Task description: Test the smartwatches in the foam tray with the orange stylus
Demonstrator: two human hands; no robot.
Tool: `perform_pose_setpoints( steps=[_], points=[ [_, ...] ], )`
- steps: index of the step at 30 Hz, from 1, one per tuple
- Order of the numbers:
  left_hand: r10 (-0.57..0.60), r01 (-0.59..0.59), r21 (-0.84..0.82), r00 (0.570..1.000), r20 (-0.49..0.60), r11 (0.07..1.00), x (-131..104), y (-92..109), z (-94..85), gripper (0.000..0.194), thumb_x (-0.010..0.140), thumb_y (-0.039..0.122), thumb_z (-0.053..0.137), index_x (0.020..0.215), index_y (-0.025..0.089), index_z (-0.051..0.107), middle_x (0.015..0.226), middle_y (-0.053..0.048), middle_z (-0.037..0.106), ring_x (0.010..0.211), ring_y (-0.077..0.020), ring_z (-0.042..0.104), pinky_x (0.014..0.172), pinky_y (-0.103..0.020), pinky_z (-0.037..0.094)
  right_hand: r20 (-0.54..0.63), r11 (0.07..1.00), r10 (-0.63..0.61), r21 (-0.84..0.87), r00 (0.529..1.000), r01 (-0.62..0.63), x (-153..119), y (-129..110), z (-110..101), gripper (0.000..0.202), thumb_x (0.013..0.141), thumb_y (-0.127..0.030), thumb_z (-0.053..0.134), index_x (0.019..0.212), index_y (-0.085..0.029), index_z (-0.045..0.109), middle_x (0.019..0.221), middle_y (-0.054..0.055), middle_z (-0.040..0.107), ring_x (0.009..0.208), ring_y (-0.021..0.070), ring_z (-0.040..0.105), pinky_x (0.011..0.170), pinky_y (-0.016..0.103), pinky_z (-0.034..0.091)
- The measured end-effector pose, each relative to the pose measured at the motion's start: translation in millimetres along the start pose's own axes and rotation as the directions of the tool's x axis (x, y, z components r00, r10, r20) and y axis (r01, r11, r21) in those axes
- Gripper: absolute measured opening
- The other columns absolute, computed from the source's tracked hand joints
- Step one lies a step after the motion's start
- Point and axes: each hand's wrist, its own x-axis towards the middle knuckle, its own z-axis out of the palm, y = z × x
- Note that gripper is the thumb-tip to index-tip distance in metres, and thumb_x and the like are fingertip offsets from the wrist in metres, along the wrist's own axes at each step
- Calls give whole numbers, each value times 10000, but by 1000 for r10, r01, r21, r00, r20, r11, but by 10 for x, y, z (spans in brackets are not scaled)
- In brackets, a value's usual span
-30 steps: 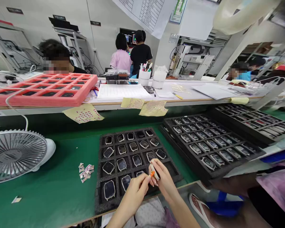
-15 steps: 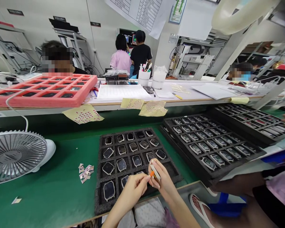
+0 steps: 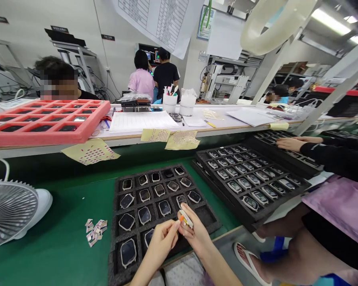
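Note:
My right hand (image 3: 197,230) is closed around a smartwatch case (image 3: 187,219), seen edge-on, with a pale rim and some yellow at its side. Fingertips of my left hand (image 3: 164,236) pinch at a small orange piece (image 3: 181,218) against the watch's near side. Whether that piece is fixed to the watch, I cannot tell. Both hands are over the front right of a dark foam tray (image 3: 150,197), whose compartments hold several square watches with dark screens, such as a watch (image 3: 128,253) at the front left. My forearms hide part of its front row.
A pile of small paper scraps (image 3: 96,232) lies left of the tray, near a fan (image 3: 12,214). More black trays of watches (image 3: 241,174) are to the right, where a co-worker's hands (image 3: 292,143) reach in. A pink foam tray (image 3: 91,131) is on the shelf.
The view has swung slightly right, shifting most things left. The co-worker's hands have come in over the far right tray. My hands keep their hold on the watch and orange piece.

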Motion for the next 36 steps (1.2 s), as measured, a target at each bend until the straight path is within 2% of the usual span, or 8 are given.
perform_pose_setpoints(
  steps=[6,9,13,18,26,29,33,36],
  points=[
    [97,-92,68,992,-78,993,45,17,83,416,820,567,493,660,183,482,606,20,510,541,-124,505,559,-226,437,23,946,-196,-260,980,195,-35,122,26,337,770,-509,651,845,-233,473,511,-113,402,349,28,214,318,151,169],
    [128,-101,206,984,-123,973,7,-22,42,407,853,534,443,638,188,433,578,42,423,524,-111,438,522,-206,379,65,843,-322,-433,945,317,-64,136,6,309,817,-509,596,859,-232,465,553,-91,412,393,52,259,352,179,211],
    [168,-71,386,960,-224,920,-126,-75,-262,420,844,546,434,623,189,415,569,59,330,516,-99,332,486,-199,284,116,651,-489,-612,865,450,-30,102,-100,276,852,-480,559,822,-217,482,511,-99,304,435,79,277,413,208,240],
    [185,2,464,915,-357,886,-182,-85,-585,457,822,599,421,604,198,388,568,60,319,516,-104,316,487,-201,289,177,636,-421,-642,890,429,31,160,-75,242,881,-458,521,832,-223,494,515,-92,344,429,95,351,439,223,297],
    [167,-37,384,936,-311,923,-62,-153,-551,492,795,653,446,626,192,434,585,53,363,539,-116,362,503,-207,333,313,469,-294,-776,903,421,76,173,121,269,876,-379,543,1102,-253,614,977,54,638,878,205,583,793,331,451],
    [169,-69,314,938,-303,947,-54,-170,-485,475,799,632,475,638,186,451,596,55,364,535,-108,352,499,-201,334,339,584,-198,-713,920,388,119,163,143,253,870,-414,548,1037,-259,657,949,33,660,888,204,594,817,330,450],
    [139,-72,248,954,-267,966,-61,-135,-358,466,815,619,461,639,189,432,590,55,358,534,-107,362,498,-197,339,275,866,-47,-468,960,177,147,184,151,309,772,-476,657,958,-230,648,766,-4,640,643,153,605,559,243,472],
    [169,-49,341,929,-330,939,-134,-36,-404,447,827,600,441,642,193,430,568,58,342,513,-106,353,486,-195,312,180,912,-121,-367,976,181,153,111,32,360,762,-490,666,973,-202,614,624,-13,615,499,134,557,418,207,400]
  ],
)
